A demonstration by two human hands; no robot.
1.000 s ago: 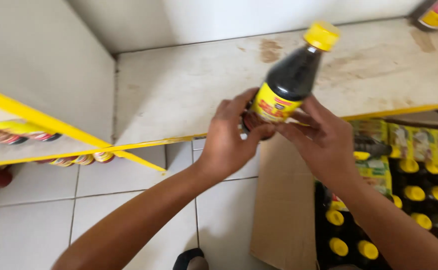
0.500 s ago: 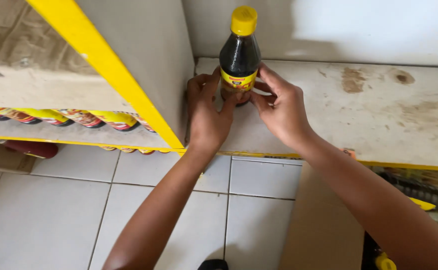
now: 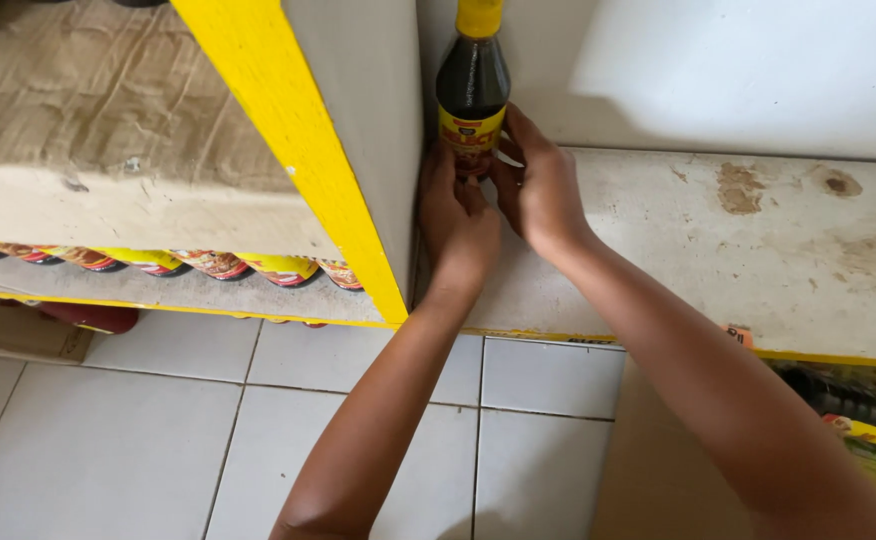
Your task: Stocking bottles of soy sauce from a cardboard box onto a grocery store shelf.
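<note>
Pushed deeper into shelf (image 3: 718, 260) corner: dark yellow-capped glass sauce bottle (image 3: 471, 85), upright; left hand (image 3: 455, 215), right hand (image 3: 538, 190) clasp base, unreleased.

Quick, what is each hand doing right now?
Left hand: closed on the base of the dark bottle.
Right hand: grip on the same bottle, which stands upright in the shelf corner.
</note>
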